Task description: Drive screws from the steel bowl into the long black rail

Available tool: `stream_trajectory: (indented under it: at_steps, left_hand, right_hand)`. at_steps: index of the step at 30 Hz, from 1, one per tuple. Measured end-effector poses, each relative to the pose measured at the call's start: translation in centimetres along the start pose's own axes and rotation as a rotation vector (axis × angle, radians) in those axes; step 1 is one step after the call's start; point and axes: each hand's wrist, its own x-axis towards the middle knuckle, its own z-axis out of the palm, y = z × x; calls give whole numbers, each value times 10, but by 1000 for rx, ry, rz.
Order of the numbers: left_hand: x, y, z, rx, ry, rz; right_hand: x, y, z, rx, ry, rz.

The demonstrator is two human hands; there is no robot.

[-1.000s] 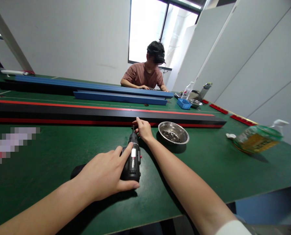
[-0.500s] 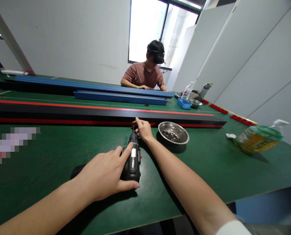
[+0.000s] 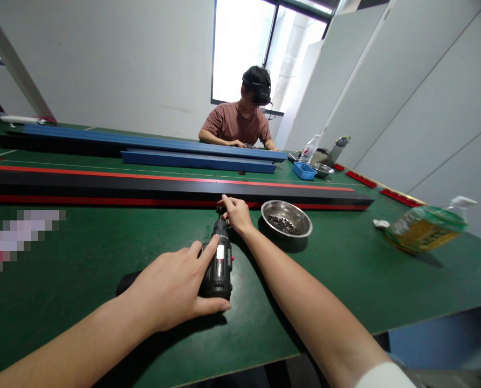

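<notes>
Head view: looking down past left hand [image 3: 171, 285] and right hand [image 3: 237, 214], out across a green table [image 3: 345, 280].
Steel bowl [image 3: 287, 209]: just beside right hand, on its right, with small dark pieces [image 3: 283, 225] lying inside.
Pixelated patch [image 3: 20, 242]: off to the left of left hand and somewhat beyond, well apart, details hidden.
Yellow-labelled bottle [image 3: 426, 229]: well to the right of right hand, past the steel bowl, with a white top.
Blue channels [image 3: 200, 160]: farther out beyond right hand, stretching away to its left.
Blue tray [image 3: 304, 171]: far beyond right hand and to its right, beside a second metal bowl [image 3: 323, 170] and a clear bottle [image 3: 310, 148].
Person opposite [image 3: 240, 124]: far beyond right hand, in a reddish-brown T-shirt and headset [image 3: 256, 89], leaning over the far edge.
Drill [image 3: 220, 277]: under left hand, pointing forward, nose close beside the right fingertips.
Left grip: firmly around the drill body, thumb at the rear end.
Right fingers: curled at the drill's tip; too small to tell whether pinching anything.
Long dark bar [image 3: 163, 187]: directly ahead of right hand, across the drill's line, red-edged; contact with fingertips unclear.
Surface: smooth green, spread beneath both hands and beyond.
Room: pale wall [image 3: 123, 70] and bright window [image 3: 240, 43], farthest from both hands.
</notes>
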Motion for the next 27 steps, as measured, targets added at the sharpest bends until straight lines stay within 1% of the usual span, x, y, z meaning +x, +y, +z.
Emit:
stream_trajectory:
  at_steps: [8, 27]
  left_hand:
    - [1, 0, 1, 4, -1, 2]
    - [2, 0, 2, 6, 5, 2]
  right_hand:
    - [2, 2, 1, -4, 8, -21]
    - [1, 1, 0, -10, -3, -14]
